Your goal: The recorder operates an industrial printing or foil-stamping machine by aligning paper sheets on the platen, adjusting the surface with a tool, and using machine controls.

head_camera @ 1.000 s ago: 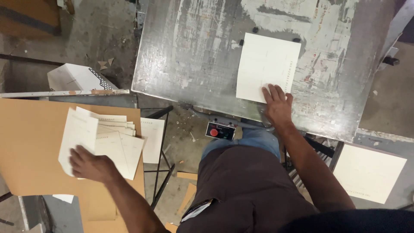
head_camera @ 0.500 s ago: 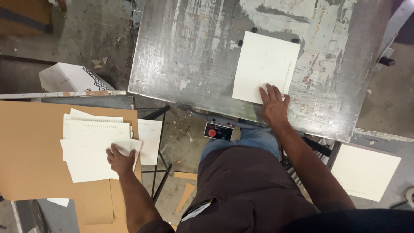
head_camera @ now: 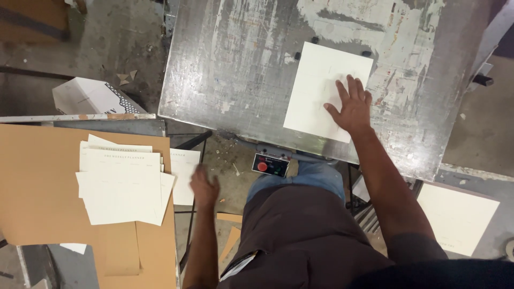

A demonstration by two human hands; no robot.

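Looking down from the head camera, the right hand [head_camera: 350,104] lies flat and spread on a cream sheet [head_camera: 321,88] that sits on the scratched metal bench [head_camera: 230,64], its fingers open and pressing the paper rather than gripping it. A second ago that hand rested at the sheet's near edge; it has since slid further onto the paper, toward its right side, which I judge to be a smoothing or seating of the sheet against the small dark stops [head_camera: 315,39] at its far edge. The left hand [head_camera: 204,187] hangs in the air just beside the right edge of the stack of printed sheets [head_camera: 120,184], blurred with motion, so I cannot tell whether it is open or curled; it holds nothing that shows. A second ago it was on that stack with a sheet lifted, and half a second ago it pressed the pile down; now it has let go and drawn back toward the body, leaving the stack lying loosely fanned on the brown cardboard [head_camera: 37,187]. A single sheet [head_camera: 184,171] pokes out past the cardboard's edge near the hand. A control box with a red button [head_camera: 270,165] sits under the bench's near edge, above the person's lap. Another cream stack [head_camera: 455,217] lies at the lower right, well apart from both hands.
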